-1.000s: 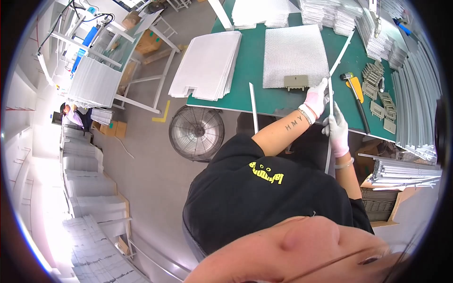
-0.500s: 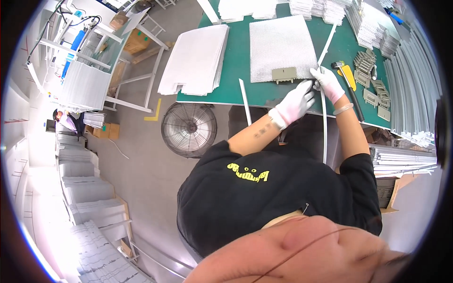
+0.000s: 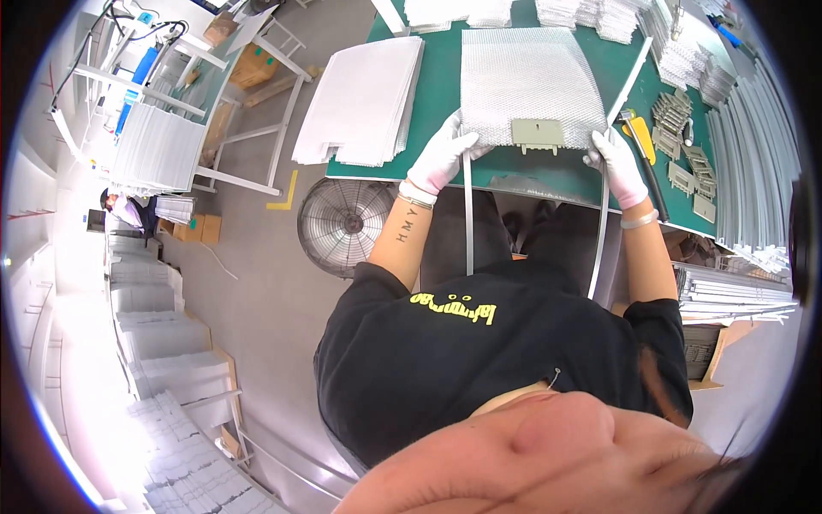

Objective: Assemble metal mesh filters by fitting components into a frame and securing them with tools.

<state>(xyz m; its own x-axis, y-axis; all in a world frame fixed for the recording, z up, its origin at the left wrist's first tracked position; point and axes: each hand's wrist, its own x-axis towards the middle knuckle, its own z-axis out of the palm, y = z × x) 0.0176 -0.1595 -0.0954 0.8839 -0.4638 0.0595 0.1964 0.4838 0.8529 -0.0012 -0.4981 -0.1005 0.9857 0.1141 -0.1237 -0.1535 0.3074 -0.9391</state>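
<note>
Green tabletop (image 3: 441, 90) lies beneath the silver mesh panel (image 3: 531, 81), its near corners clasped by left hand (image 3: 438, 158) and right hand (image 3: 620, 168).

A silvery mesh panel (image 3: 528, 79) bears a beige plate (image 3: 538, 133).

The metal-looking mesh sheet (image 3: 527, 77) is rough, the tabletop (image 3: 439, 81) smooth.

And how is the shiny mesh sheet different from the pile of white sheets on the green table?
The mesh sheet is silvery and textured, while the white pile looks smooth and plain. The mesh sheet has a tan plate at its near edge, but the white pile has a notch there. The white pile slants more than the mesh sheet. Both are roughly rectangular.
</note>
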